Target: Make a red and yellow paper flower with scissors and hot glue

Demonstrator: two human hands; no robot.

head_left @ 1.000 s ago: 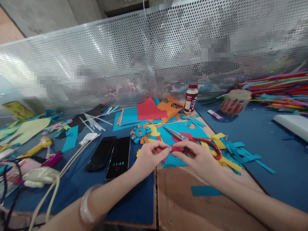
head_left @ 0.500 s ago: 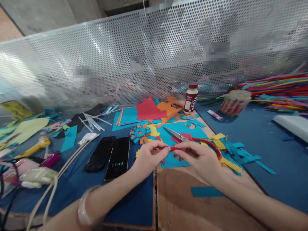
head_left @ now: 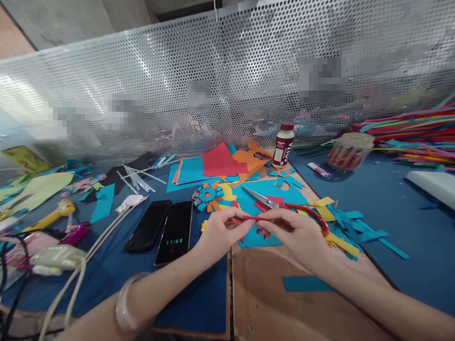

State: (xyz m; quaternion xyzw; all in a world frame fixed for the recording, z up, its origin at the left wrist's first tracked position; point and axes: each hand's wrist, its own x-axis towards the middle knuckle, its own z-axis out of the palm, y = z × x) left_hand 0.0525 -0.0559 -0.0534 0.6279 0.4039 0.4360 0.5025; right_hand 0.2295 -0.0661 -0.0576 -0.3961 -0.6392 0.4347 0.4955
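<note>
Between the fingertips of both hands is a narrow red paper strip [head_left: 253, 219], mostly covered by fingers. My left hand [head_left: 224, 232] pinches its left end, and my right hand [head_left: 293, 232] pinches the right end; the fingertips nearly meet. Just beyond them lie red-handled scissors [head_left: 313, 211], their blades pointing to the upper left across blue paper [head_left: 265, 237] and a red scrap. A blue and orange paper flower [head_left: 208, 195] sits to the left of the scissors. A blue paper strip [head_left: 307, 284] rests on the bare wood below my right hand.
Two black phones [head_left: 174, 233] lie left of my hands, near a white cable [head_left: 103, 237]. A yellow glue gun [head_left: 53, 215] is farther left. Behind stand a brown bottle [head_left: 283, 146] and a clear jar [head_left: 350, 151], before a perforated metal screen [head_left: 159, 94]. Blue and yellow scraps [head_left: 355, 225] lie right.
My hands stay almost in place, still pinching the red strip, with only small fingertip shifts. The whole view has moved very slightly.
</note>
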